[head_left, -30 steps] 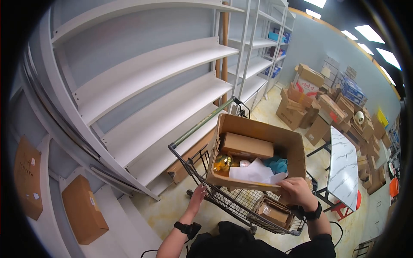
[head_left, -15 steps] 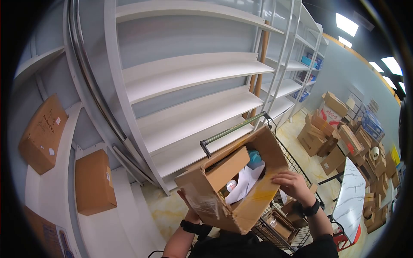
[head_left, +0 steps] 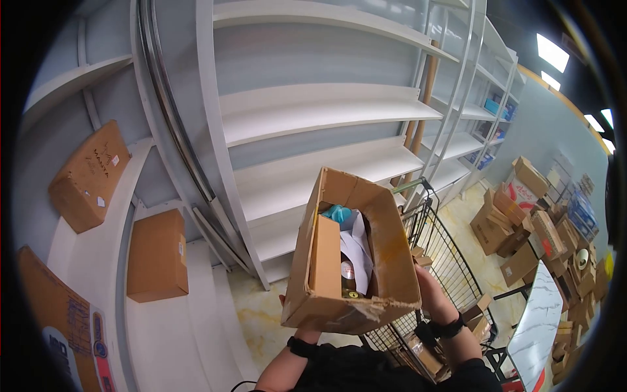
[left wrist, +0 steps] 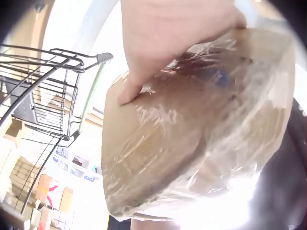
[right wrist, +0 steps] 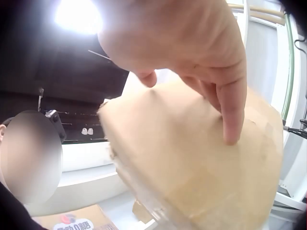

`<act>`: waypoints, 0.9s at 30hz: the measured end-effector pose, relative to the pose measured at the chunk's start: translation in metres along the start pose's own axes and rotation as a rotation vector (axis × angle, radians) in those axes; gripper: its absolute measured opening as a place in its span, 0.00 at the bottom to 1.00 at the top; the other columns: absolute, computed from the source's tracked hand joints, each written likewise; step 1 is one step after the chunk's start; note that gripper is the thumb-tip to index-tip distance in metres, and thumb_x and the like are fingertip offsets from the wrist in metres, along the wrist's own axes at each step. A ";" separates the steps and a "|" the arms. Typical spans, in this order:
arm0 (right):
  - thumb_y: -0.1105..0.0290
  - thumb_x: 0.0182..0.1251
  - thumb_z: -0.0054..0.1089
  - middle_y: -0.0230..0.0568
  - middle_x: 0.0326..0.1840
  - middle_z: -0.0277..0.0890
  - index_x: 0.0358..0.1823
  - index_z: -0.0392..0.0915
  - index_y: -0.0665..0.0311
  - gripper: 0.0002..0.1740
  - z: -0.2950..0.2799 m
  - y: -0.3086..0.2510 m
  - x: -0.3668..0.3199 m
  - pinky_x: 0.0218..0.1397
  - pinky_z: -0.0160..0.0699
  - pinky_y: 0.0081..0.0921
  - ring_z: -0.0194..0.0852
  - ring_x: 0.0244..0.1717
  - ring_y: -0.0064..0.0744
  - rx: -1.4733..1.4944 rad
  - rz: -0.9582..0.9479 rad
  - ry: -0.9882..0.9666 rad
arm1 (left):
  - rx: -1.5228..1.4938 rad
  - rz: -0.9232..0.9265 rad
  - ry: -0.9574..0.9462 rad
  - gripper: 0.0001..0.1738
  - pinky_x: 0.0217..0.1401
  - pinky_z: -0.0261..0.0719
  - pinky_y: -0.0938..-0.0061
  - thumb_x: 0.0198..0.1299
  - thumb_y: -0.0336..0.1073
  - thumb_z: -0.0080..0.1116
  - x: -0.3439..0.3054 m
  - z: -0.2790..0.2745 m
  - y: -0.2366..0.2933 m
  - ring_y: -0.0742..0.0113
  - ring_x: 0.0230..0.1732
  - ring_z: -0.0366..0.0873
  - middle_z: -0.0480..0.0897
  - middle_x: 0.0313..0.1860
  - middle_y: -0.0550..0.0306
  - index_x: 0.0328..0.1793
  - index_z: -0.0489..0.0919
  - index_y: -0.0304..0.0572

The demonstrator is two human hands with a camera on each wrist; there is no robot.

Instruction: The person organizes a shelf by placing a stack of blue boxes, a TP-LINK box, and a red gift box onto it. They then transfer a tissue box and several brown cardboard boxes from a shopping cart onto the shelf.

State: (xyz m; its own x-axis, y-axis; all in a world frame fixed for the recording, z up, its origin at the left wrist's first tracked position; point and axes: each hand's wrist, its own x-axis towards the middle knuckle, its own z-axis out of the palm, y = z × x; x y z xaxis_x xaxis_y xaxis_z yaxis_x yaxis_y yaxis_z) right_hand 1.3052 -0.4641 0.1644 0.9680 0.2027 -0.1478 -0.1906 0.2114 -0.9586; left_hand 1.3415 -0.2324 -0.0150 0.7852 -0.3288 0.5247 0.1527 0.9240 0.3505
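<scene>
A cardboard box (head_left: 395,261), its top uncovered, is held tilted between both hands in front of the body. Inside lie a long brown carton (head_left: 325,258), white paper (head_left: 356,245), a teal item (head_left: 337,213) and a shiny gold item (head_left: 353,293), low in the box. My left hand (left wrist: 177,38) supports the taped underside, thumb laid along it; its other fingers are mostly hidden. My right hand (right wrist: 187,52) presses on the box's outer right side with extended fingers, just below the rim in the head view.
A wire shopping cart (head_left: 450,251) holding smaller cartons stands to the right. White shelves (head_left: 326,114) rise ahead, with brown boxes (head_left: 157,255) on the left shelving. At the right are a marble-topped table (head_left: 539,326) and a heap of cartons (head_left: 522,228).
The box has been lifted off the cart, turned, and brought in front of the body. My left hand has come underneath it. My right hand has gone from the rim to the outer side.
</scene>
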 end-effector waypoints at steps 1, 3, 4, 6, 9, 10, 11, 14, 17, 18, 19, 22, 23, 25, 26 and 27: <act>0.53 0.66 0.35 0.42 0.64 0.59 0.65 0.55 0.62 0.30 -0.004 0.000 -0.010 0.60 0.63 0.35 0.62 0.60 0.38 -0.021 0.016 -0.115 | -0.024 0.021 -0.017 0.44 0.66 0.59 0.58 0.50 0.61 0.53 -0.006 0.004 -0.002 0.55 0.63 0.63 0.66 0.63 0.52 0.67 0.58 0.42; 0.42 0.61 0.35 0.41 0.63 0.60 0.65 0.55 0.60 0.37 0.010 -0.011 -0.023 0.57 0.64 0.45 0.61 0.60 0.39 0.014 0.009 -0.219 | -0.070 0.068 -0.054 0.45 0.66 0.59 0.58 0.49 0.62 0.53 -0.004 0.014 0.010 0.55 0.63 0.63 0.66 0.63 0.52 0.67 0.58 0.42; 0.42 0.61 0.35 0.41 0.63 0.60 0.65 0.55 0.60 0.37 0.010 -0.010 -0.021 0.57 0.64 0.45 0.61 0.60 0.39 0.011 0.007 -0.231 | -0.094 0.093 -0.074 0.45 0.66 0.59 0.58 0.49 0.62 0.53 -0.012 0.011 0.013 0.55 0.63 0.63 0.66 0.63 0.52 0.67 0.58 0.42; 0.40 0.58 0.37 0.42 0.65 0.58 0.67 0.53 0.58 0.40 0.005 -0.005 -0.019 0.59 0.63 0.47 0.57 0.63 0.42 0.015 -0.154 -0.257 | -0.147 0.135 -0.115 0.46 0.66 0.59 0.58 0.48 0.63 0.54 0.013 0.026 0.009 0.55 0.63 0.63 0.66 0.63 0.51 0.68 0.57 0.42; 0.38 0.58 0.39 0.42 0.64 0.58 0.65 0.55 0.59 0.40 0.001 -0.004 -0.005 0.60 0.62 0.42 0.57 0.63 0.41 0.233 -0.163 -0.136 | 0.020 0.092 -0.057 0.49 0.66 0.59 0.58 0.44 0.60 0.59 0.004 0.016 0.008 0.55 0.64 0.61 0.64 0.64 0.52 0.68 0.56 0.42; 0.38 0.59 0.39 0.42 0.62 0.61 0.64 0.57 0.60 0.39 0.001 -0.004 0.001 0.61 0.63 0.40 0.59 0.61 0.41 0.381 -0.167 -0.055 | 0.213 0.031 0.023 0.53 0.66 0.59 0.59 0.40 0.57 0.65 -0.002 0.006 0.006 0.55 0.65 0.60 0.63 0.65 0.52 0.69 0.55 0.41; 0.39 0.60 0.40 0.42 0.56 0.66 0.60 0.61 0.61 0.37 0.000 -0.004 0.006 0.58 0.66 0.32 0.65 0.56 0.37 0.326 -0.270 0.139 | 0.360 -0.064 0.136 0.52 0.66 0.58 0.60 0.38 0.53 0.68 -0.005 0.022 0.013 0.56 0.66 0.59 0.61 0.66 0.53 0.69 0.55 0.41; 0.40 0.61 0.40 0.41 0.52 0.69 0.58 0.64 0.62 0.35 0.005 -0.026 0.006 0.55 0.68 0.29 0.68 0.50 0.34 0.358 -0.220 0.185 | 0.587 -0.020 0.129 0.49 0.67 0.56 0.62 0.41 0.42 0.68 0.010 0.054 0.025 0.59 0.67 0.57 0.62 0.64 0.55 0.68 0.54 0.43; 0.43 0.59 0.43 0.41 0.46 0.72 0.51 0.68 0.64 0.32 0.007 -0.035 0.009 0.50 0.70 0.27 0.71 0.45 0.32 0.299 -0.221 0.187 | 0.478 0.213 0.147 0.52 0.66 0.58 0.61 0.39 0.44 0.71 0.024 0.057 0.034 0.60 0.66 0.58 0.62 0.64 0.57 0.69 0.52 0.44; 0.46 0.58 0.43 0.41 0.44 0.74 0.49 0.70 0.64 0.29 0.009 -0.037 0.010 0.49 0.71 0.27 0.71 0.43 0.31 0.245 -0.213 0.187 | 0.483 0.215 0.152 0.52 0.66 0.58 0.61 0.39 0.44 0.71 0.023 0.055 0.038 0.60 0.66 0.58 0.62 0.64 0.57 0.69 0.52 0.44; 0.46 0.58 0.43 0.41 0.44 0.74 0.49 0.70 0.64 0.29 0.008 -0.035 0.013 0.49 0.71 0.27 0.71 0.43 0.31 0.246 -0.208 0.178 | 0.409 0.209 0.194 0.55 0.66 0.58 0.61 0.38 0.47 0.72 0.022 0.051 0.042 0.60 0.66 0.58 0.62 0.64 0.58 0.69 0.51 0.44; 0.51 0.55 0.44 0.43 0.40 0.75 0.44 0.72 0.64 0.25 -0.016 -0.018 0.034 0.46 0.71 0.27 0.72 0.41 0.32 0.241 -0.182 0.131 | 0.411 0.193 0.256 0.59 0.67 0.55 0.61 0.36 0.58 0.69 0.021 0.050 0.053 0.62 0.68 0.56 0.60 0.66 0.60 0.70 0.49 0.44; 0.51 0.54 0.44 0.44 0.39 0.75 0.43 0.72 0.65 0.25 -0.031 -0.003 0.046 0.46 0.72 0.27 0.72 0.41 0.32 0.269 -0.216 0.159 | 0.478 0.169 0.277 0.61 0.69 0.52 0.62 0.35 0.65 0.66 0.018 0.051 0.058 0.63 0.69 0.54 0.57 0.68 0.61 0.70 0.48 0.44; 0.55 0.51 0.44 0.47 0.40 0.75 0.43 0.71 0.68 0.25 -0.050 0.009 0.065 0.47 0.72 0.28 0.72 0.42 0.36 0.282 -0.269 0.103 | 0.364 0.164 0.278 0.61 0.69 0.52 0.62 0.36 0.65 0.66 0.005 0.040 0.067 0.63 0.69 0.54 0.58 0.68 0.61 0.71 0.48 0.44; 0.55 0.51 0.44 0.47 0.40 0.75 0.43 0.71 0.68 0.25 -0.042 0.008 0.075 0.47 0.72 0.28 0.72 0.42 0.36 0.280 -0.247 0.066 | 0.233 0.142 0.256 0.60 0.69 0.52 0.62 0.36 0.64 0.66 -0.006 0.032 0.073 0.62 0.69 0.54 0.58 0.67 0.61 0.71 0.48 0.45; 0.57 0.49 0.44 0.47 0.41 0.75 0.44 0.71 0.70 0.26 -0.031 0.001 0.083 0.47 0.72 0.29 0.73 0.42 0.37 0.342 -0.221 -0.032 | 0.249 0.177 0.281 0.60 0.69 0.52 0.62 0.36 0.64 0.66 -0.017 0.025 0.077 0.62 0.69 0.54 0.58 0.67 0.61 0.71 0.48 0.45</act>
State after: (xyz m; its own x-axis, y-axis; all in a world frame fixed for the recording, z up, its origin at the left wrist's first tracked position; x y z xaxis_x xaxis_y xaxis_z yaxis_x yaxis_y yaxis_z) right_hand 1.3900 -0.4770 0.1433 0.9873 0.1447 0.0658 -0.0266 0.5582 -0.8293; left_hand 1.3245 -0.1601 0.0228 0.9248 -0.0712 0.3737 -0.1221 0.8749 0.4687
